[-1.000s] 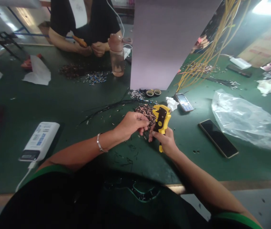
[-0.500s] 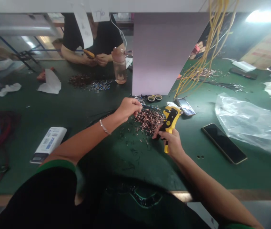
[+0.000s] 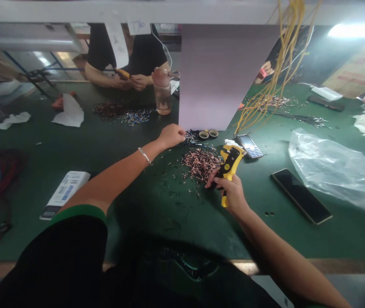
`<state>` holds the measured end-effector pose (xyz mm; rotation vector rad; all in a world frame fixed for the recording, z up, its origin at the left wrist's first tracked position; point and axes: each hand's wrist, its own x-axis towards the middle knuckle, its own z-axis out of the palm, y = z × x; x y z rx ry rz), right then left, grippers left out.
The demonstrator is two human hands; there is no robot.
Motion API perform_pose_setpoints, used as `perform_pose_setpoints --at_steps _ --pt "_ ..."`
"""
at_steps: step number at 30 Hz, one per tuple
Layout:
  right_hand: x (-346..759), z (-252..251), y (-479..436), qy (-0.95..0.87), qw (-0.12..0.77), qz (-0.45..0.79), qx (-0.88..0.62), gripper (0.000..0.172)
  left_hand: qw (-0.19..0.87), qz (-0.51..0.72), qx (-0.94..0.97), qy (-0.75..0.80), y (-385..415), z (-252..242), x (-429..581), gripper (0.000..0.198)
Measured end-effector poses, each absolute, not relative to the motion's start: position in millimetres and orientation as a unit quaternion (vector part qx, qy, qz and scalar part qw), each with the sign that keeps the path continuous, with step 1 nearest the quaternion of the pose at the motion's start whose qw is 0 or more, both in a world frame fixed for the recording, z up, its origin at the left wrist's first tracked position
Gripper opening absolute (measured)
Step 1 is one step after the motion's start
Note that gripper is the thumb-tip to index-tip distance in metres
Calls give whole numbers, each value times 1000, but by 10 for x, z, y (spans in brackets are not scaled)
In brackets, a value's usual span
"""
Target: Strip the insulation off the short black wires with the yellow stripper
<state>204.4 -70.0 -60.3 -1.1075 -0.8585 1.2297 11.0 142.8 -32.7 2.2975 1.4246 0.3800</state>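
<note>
My right hand [image 3: 232,190] is wrapped round the handles of a yellow and black wire stripper [image 3: 231,160], its head pointing up and away from me. Left of the tool lies a heap of short copper-coloured wire pieces [image 3: 200,164]. My left hand [image 3: 173,136] is closed in a pinch at the edge of a smaller pile of silvery and blue wire ends [image 3: 191,137], behind the heap. What its fingertips hold, if anything, is too small to make out.
Two tape rolls [image 3: 208,134] sit at the foot of an upright grey panel [image 3: 212,77]. On my right lie a keypad phone [image 3: 250,146], a dark smartphone [image 3: 301,196] and a clear plastic bag [image 3: 336,171]. A white power bank [image 3: 65,193] is at left. Across the table, a co-worker's hands [image 3: 132,81] hold an orange tool.
My left hand has moved away from me and slightly left, from above the copper heap to the smaller pile behind it. My right hand and the wire stripper stay in place.
</note>
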Motion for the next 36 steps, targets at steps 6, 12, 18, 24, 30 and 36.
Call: perform_pose_setpoints --at_steps 6,12,18,24,30,36 --pt "2041 -568 -706 -378 584 536 -478 19 108 60 855 503 1289 -489 -47 28" --pt "2041 -549 -720 -378 577 535 -489 18 106 46 856 504 1278 -543 -10 28" --pt "2034 -542 -732 -374 569 540 -493 18 172 39 860 479 1166 -503 19 21" --pt "2043 -563 -727 -375 568 541 -494 17 253 71 851 455 1050 -397 -62 20" --pt "2037 -517 -723 -382 560 536 -503 17 343 106 811 462 1029 -314 -211 20" --pt "2048 -533 -715 -384 560 531 -506 19 348 137 796 476 1075 -270 -295 21"
